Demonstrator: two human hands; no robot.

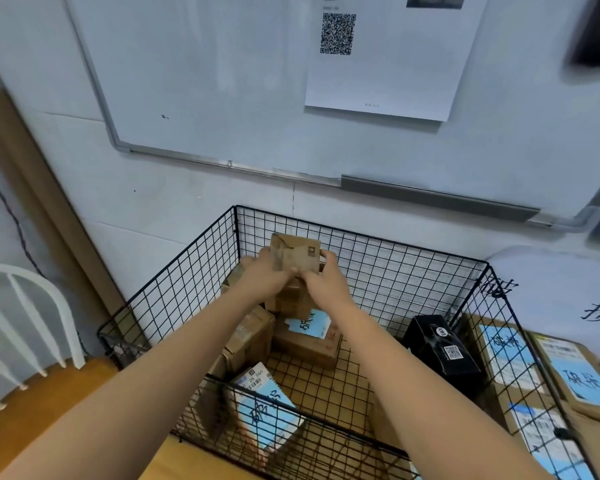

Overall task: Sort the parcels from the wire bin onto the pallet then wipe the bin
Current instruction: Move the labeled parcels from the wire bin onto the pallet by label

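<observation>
A black wire bin (pixel 361 244) stands against the wall and holds several parcels. Above its far left part, both hands hold a small brown cardboard box (pixel 297 252) lifted over a stack of boxes. My left hand (pixel 264 271) grips its left side and my right hand (pixel 321 277) grips its right side and lower edge. Below lie a brown box with a blue label (pixel 309 332), a tall brown box (pixel 248 341), a white and blue labelled parcel (pixel 264 407) near the front, and a black box (pixel 440 348) on the right.
Labelled cardboard boxes (pixel 555 368) lie outside the bin to the right. A whiteboard (pixel 222 81) with a QR-code sheet (pixel 385 53) hangs on the wall behind. A white chair back (pixel 25 313) and a wooden seat (pixel 49 410) stand at the left.
</observation>
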